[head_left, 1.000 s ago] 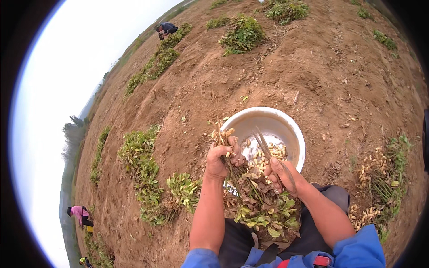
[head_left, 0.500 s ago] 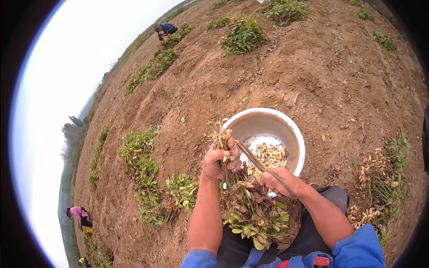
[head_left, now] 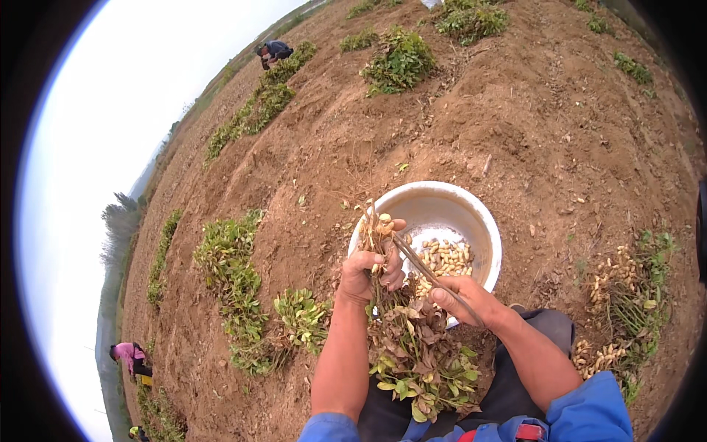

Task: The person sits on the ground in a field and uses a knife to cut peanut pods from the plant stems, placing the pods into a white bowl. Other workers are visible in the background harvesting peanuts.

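The peanut plant [head_left: 412,346] hangs upside down between your hands, its pods and roots bunched at the top just over the near rim of the white bowl [head_left: 471,214], its browning leaves trailing down over your lap. Your left hand [head_left: 368,269] has its fingers clamped around the stems just below the root cluster, holding the whole plant up. Your right hand [head_left: 460,298] is closed on a thin stick [head_left: 420,265], which slants up toward the pods by your left thumb. Loose peanuts [head_left: 445,258] lie in the bottom of the bowl. If the stick strikes wide, pods may fly past the rim onto the bare soil [head_left: 515,110], since the cluster sits at the bowl's edge, not over its middle; the stick also passes near your left fingers, so a slip could hit them. To your right lies another uprooted plant with pods [head_left: 622,295], to your left leafy heaps [head_left: 236,272], and other people [head_left: 274,51] bend over far rows.
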Demonstrator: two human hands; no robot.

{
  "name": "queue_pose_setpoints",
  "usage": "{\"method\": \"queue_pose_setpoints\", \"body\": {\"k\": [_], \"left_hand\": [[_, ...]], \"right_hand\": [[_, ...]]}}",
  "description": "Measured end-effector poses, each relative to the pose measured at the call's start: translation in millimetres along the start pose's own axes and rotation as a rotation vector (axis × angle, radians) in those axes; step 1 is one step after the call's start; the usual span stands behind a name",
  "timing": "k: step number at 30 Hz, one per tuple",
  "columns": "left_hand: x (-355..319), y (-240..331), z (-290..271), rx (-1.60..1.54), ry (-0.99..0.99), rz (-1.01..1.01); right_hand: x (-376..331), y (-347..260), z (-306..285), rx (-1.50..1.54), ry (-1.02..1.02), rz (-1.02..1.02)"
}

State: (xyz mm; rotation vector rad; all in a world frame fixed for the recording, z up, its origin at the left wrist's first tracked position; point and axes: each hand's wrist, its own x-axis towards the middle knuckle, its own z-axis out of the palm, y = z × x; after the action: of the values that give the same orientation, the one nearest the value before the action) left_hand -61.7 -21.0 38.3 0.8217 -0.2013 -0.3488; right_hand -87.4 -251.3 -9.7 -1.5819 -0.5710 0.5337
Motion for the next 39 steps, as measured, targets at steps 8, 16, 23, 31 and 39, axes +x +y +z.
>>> {"method": "queue_pose_setpoints", "body": {"k": [8,16,23,31,39], "left_hand": [[-1,0,-2,0.112,-0.016,-0.047],[1,-2,3,0.188,0.05,-0.045],[5,-13,3,0.099,0.065,-0.068],[6,-18,6,-0.023,0.173,0.066],[1,-14,-1,0.176,0.164,0.019]], "right_hand": [[0,-4,1,0.002,0.018,-0.014],[1,4,4,-0.24,0.175,-0.077],[1,2,9,0.325,0.023,-0.026],[5,10,12,0.435,0.049,0.073],[6,6,9,0.217,0.068,-0.022]]}}
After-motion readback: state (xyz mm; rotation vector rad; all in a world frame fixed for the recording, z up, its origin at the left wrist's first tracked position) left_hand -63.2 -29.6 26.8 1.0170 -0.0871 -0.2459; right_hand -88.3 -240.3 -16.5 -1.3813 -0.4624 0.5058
